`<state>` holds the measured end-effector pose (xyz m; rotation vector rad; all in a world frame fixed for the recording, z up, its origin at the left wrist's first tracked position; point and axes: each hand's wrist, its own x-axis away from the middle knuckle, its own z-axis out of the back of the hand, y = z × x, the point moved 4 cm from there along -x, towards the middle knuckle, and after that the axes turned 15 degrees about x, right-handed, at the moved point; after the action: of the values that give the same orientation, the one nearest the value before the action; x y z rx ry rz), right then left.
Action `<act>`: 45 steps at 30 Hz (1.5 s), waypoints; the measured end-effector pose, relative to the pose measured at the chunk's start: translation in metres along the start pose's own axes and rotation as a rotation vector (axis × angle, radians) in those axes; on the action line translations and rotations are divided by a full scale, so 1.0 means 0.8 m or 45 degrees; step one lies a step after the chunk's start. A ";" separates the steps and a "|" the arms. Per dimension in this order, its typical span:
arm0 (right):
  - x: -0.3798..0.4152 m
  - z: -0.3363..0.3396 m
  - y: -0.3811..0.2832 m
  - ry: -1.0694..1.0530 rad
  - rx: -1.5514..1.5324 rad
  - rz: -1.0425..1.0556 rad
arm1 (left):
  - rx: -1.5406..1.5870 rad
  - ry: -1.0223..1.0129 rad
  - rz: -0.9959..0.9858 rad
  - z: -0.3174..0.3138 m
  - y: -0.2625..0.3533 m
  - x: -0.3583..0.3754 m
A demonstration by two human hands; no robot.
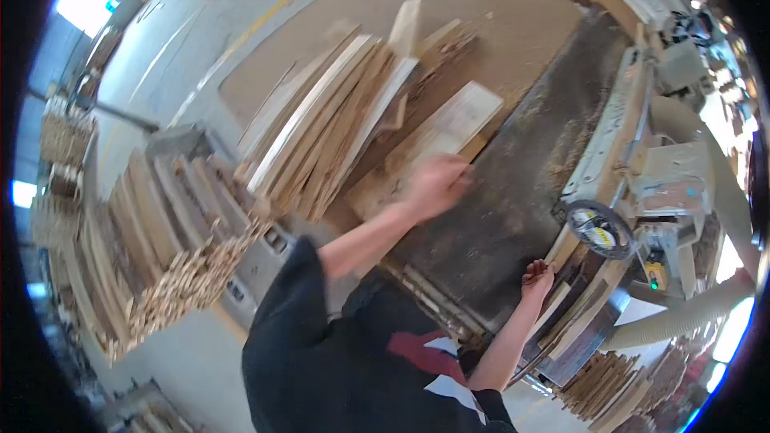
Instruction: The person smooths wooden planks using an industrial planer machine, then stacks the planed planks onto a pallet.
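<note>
My left hand [435, 188] is smeared by motion above the dark machine table [489, 216], close to a wide pale board [461, 120]; its fingers are too blurred to read. At the table's right side, my right hand [537, 279] has its fingers curled beside the near end of a wooden strip [568, 244]. Whether it grips that strip is hidden. The strip runs along the machine's edge towards a black handwheel [600, 229]. Several long planks [329, 112] lie in a loose pile beyond my left arm.
A large stack of wood strips [176, 248] stands at left. More cut pieces [609, 385] are piled at lower right. A ribbed hose [682, 325] runs beside the machine [618, 128], and sawdust [565, 144] covers part of the table. A small control box [656, 275] shows a green light.
</note>
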<state>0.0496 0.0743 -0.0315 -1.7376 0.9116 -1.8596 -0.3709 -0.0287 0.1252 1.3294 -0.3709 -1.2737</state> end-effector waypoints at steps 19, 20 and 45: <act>0.050 -0.050 0.010 0.105 0.201 0.620 | -0.418 0.539 0.830 0.284 0.002 0.095; 0.070 -0.046 0.022 0.067 0.221 0.661 | -0.454 0.498 0.923 0.259 0.033 0.091; 0.162 0.032 0.129 -0.170 -0.079 0.553 | 2.888 0.164 0.809 0.002 0.104 0.151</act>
<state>0.0466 -0.0929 -0.0147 -1.5250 1.1915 -1.4326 -0.2909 -0.1506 0.1432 2.5224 -2.2770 0.3762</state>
